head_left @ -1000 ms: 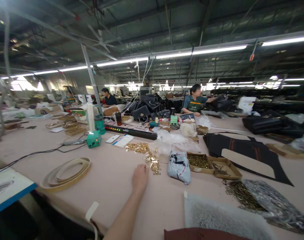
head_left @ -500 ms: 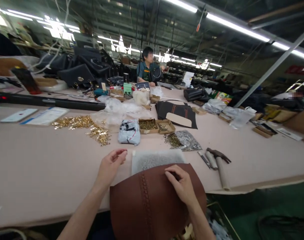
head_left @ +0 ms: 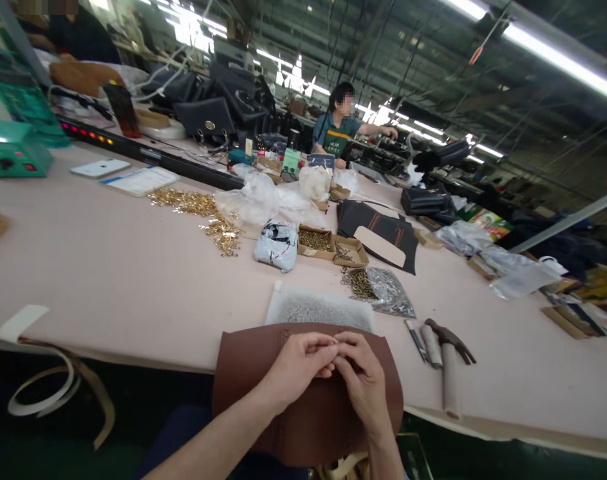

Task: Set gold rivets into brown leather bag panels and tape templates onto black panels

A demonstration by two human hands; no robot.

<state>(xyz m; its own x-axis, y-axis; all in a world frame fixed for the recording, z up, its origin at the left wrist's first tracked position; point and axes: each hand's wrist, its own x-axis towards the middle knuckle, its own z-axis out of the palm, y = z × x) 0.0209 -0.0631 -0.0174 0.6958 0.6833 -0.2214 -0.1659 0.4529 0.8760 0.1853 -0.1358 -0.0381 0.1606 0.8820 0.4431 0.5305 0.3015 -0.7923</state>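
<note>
A brown leather panel (head_left: 308, 427) with braided stitching lies partly on the table's front edge and hangs down towards me. Over its upper part my left hand (head_left: 303, 360) and my right hand (head_left: 360, 367) meet, fingertips pinched together. Whatever is between the fingers is too small to make out. Just beyond the panel lies a pale, speckled slab (head_left: 323, 312). To the right of it are a hammer (head_left: 450, 360), a pale cylindrical tool (head_left: 432, 345) and a thin, dark rod-like tool (head_left: 416, 340).
Small cardboard boxes of metal fittings (head_left: 316, 241), a plastic bag of fittings (head_left: 389, 292) and a grey-white packet (head_left: 276, 245) stand farther back. Gold-coloured pieces (head_left: 183, 201) are heaped to the left. Dark leather panels (head_left: 378, 233) lie behind. Across the table is a co-worker (head_left: 336, 130).
My left hand has come right and its fingertips have met those of my right hand over the leather panel. The camera view has turned left. The co-worker has stretched out an arm.
</note>
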